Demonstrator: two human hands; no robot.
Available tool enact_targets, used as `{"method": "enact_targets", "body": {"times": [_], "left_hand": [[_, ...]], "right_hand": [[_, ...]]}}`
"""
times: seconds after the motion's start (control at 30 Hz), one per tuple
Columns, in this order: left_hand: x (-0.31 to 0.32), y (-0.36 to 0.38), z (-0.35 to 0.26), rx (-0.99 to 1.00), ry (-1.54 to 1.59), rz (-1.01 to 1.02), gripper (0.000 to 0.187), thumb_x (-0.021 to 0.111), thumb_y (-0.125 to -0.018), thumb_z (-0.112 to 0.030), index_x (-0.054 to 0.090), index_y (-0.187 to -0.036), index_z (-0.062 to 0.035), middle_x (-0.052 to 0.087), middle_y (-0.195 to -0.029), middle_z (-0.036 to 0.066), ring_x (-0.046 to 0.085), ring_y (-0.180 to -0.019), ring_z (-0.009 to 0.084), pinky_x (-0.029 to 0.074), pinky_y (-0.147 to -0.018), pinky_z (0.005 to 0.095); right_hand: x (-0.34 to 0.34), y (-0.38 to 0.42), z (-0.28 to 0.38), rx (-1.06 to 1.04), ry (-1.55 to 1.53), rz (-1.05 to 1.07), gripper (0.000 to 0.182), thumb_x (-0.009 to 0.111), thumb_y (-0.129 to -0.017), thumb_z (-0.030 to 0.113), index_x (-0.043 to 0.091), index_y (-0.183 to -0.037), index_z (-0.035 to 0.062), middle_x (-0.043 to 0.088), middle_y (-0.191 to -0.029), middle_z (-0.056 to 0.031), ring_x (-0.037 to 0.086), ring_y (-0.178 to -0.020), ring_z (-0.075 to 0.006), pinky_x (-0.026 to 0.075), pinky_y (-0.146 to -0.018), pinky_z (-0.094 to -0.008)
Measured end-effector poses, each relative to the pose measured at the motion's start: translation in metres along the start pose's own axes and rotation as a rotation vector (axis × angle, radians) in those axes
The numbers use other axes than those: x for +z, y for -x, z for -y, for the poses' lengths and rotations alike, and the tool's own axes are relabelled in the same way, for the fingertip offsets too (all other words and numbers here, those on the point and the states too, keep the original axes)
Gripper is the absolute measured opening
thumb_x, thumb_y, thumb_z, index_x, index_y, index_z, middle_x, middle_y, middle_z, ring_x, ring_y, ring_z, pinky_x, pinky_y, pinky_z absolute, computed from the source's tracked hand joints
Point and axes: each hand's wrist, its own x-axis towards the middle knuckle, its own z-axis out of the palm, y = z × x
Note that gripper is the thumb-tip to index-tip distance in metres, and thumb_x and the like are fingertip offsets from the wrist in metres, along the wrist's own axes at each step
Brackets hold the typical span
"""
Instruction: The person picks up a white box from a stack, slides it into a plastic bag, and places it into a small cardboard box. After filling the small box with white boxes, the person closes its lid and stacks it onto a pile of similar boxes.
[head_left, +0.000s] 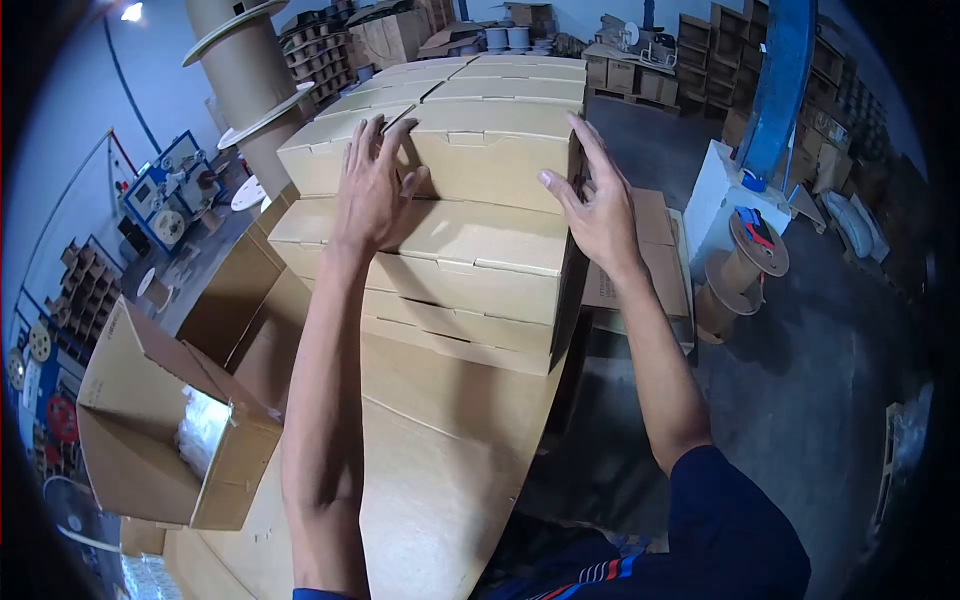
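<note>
Flat brown cardboard boxes are stacked in rows on a cardboard-covered surface point(430, 420). At the front of the top layer is a closed box point(490, 165). My left hand point(375, 190) rests at its left end, fingers bent and apart over the gap beside the neighbouring box point(310, 165). My right hand point(595, 200) is at its right end, thumb near the front corner and fingers stretched up along the side. Below, a further closed box point(470, 235) juts out toward me.
An open carton point(180, 430) with clear plastic inside stands at the left. Large spools point(240, 80) rise behind it. On the right are flat cardboard sheets point(650, 250), smaller reels point(735, 270) and a blue pillar point(778, 90).
</note>
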Motion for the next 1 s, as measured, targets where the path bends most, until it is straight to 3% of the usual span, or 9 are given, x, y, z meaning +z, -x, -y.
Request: {"method": "enact_targets", "body": {"times": [0.1, 0.43, 0.53, 0.6, 0.67, 0.77, 0.83, 0.9, 1.0], "left_hand": [[0.0, 0.0, 0.004, -0.004, 0.077, -0.008, 0.064, 0.069, -0.096, -0.028, 0.042, -0.151, -0.0062, 0.043, -0.153, 0.022, 0.038, -0.146, 0.0392, 0.035, -0.121, 0.0465], [0.009, 0.001, 0.01, -0.054, 0.067, -0.019, 0.065, 0.067, -0.098, -0.031, 0.042, -0.151, -0.0024, 0.045, -0.153, 0.021, 0.04, -0.145, 0.0398, 0.035, -0.12, 0.0457], [0.003, -0.001, 0.011, -0.01, 0.053, 0.004, 0.069, 0.064, -0.099, -0.037, 0.04, -0.152, -0.0002, 0.043, -0.155, 0.023, 0.038, -0.147, 0.0411, 0.033, -0.122, 0.046], [-0.01, 0.005, 0.015, -0.068, 0.11, 0.081, 0.074, 0.06, -0.101, -0.044, 0.036, -0.154, 0.0009, 0.039, -0.159, 0.024, 0.032, -0.15, 0.042, 0.029, -0.123, 0.0467], [-0.034, 0.032, 0.006, -0.092, 0.161, -0.039, 0.072, 0.062, -0.101, -0.041, 0.036, -0.154, -0.0003, 0.042, -0.157, 0.025, 0.035, -0.148, 0.0425, 0.028, -0.123, 0.0467], [-0.071, 0.1, -0.004, -0.215, 0.286, -0.234, 0.055, 0.066, -0.099, -0.025, 0.047, -0.146, -0.0019, 0.052, -0.146, 0.025, 0.048, -0.138, 0.0431, 0.038, -0.116, 0.0481], [-0.084, 0.154, 0.004, -0.344, 0.332, -0.26, 0.031, 0.062, -0.102, -0.02, 0.064, -0.127, -0.0034, 0.061, -0.137, 0.021, 0.058, -0.128, 0.0401, 0.044, -0.109, 0.0449], [-0.084, 0.204, 0.03, -0.569, 0.406, -0.238, 0.028, 0.058, -0.103, -0.02, 0.066, -0.125, -0.0037, 0.062, -0.135, 0.021, 0.059, -0.127, 0.0372, 0.045, -0.108, 0.0432], [-0.079, 0.251, 0.085, -0.78, 0.458, -0.284, 0.026, 0.056, -0.104, -0.02, 0.067, -0.119, -0.0018, 0.065, -0.126, 0.021, 0.061, -0.122, 0.0386, 0.047, -0.104, 0.0431]], "right_hand": [[0.004, 0.0, -0.005, -0.004, -0.003, -0.032, 0.07, 0.08, -0.089, 0.018, 0.048, -0.15, 0.0076, 0.054, -0.147, -0.0241, 0.051, -0.139, -0.0391, 0.042, -0.115, -0.0448], [0.003, -0.001, -0.002, 0.018, 0.088, -0.054, 0.071, 0.081, -0.087, 0.018, 0.049, -0.151, 0.01, 0.063, -0.137, -0.0238, 0.061, -0.127, -0.0389, 0.049, -0.107, -0.0443], [-0.003, 0.0, 0.012, 0.145, 0.135, 0.019, 0.072, 0.078, -0.089, 0.018, 0.046, -0.153, 0.0107, 0.061, -0.139, -0.0242, 0.06, -0.129, -0.0393, 0.049, -0.108, -0.0438], [-0.006, 0.005, -0.011, 0.02, 0.025, 0.055, 0.074, 0.072, -0.095, 0.018, 0.036, -0.159, 0.0104, 0.05, -0.153, -0.0223, 0.05, -0.141, -0.0327, 0.045, -0.112, -0.0408], [-0.006, 0.023, 0.015, 0.013, -0.083, -0.093, 0.065, 0.064, -0.101, 0.015, 0.035, -0.157, 0.0014, 0.042, -0.158, -0.0228, 0.041, -0.146, -0.032, 0.044, -0.112, -0.0416], [0.007, 0.074, 0.08, -0.016, 0.005, -0.321, 0.033, 0.054, -0.105, 0.008, 0.052, -0.134, -0.0078, 0.057, -0.137, -0.0206, 0.058, -0.126, -0.0274, 0.046, -0.106, -0.038], [0.044, 0.121, 0.105, -0.112, -0.198, -0.206, 0.017, 0.055, -0.099, -0.002, 0.059, -0.116, -0.0039, 0.063, -0.116, -0.0154, 0.061, -0.111, -0.0256, 0.049, -0.096, -0.0378], [0.087, 0.151, 0.13, -0.308, -0.103, 0.148, 0.023, 0.057, -0.091, -0.008, 0.061, -0.113, -0.0029, 0.065, -0.111, -0.017, 0.063, -0.108, -0.0301, 0.051, -0.094, -0.0388], [0.193, 0.199, 0.127, 0.118, -0.522, 0.463, 0.033, 0.055, -0.089, -0.012, 0.062, -0.12, -0.0017, 0.066, -0.122, -0.0171, 0.066, -0.114, -0.0304, 0.055, -0.096, -0.0367]]}}
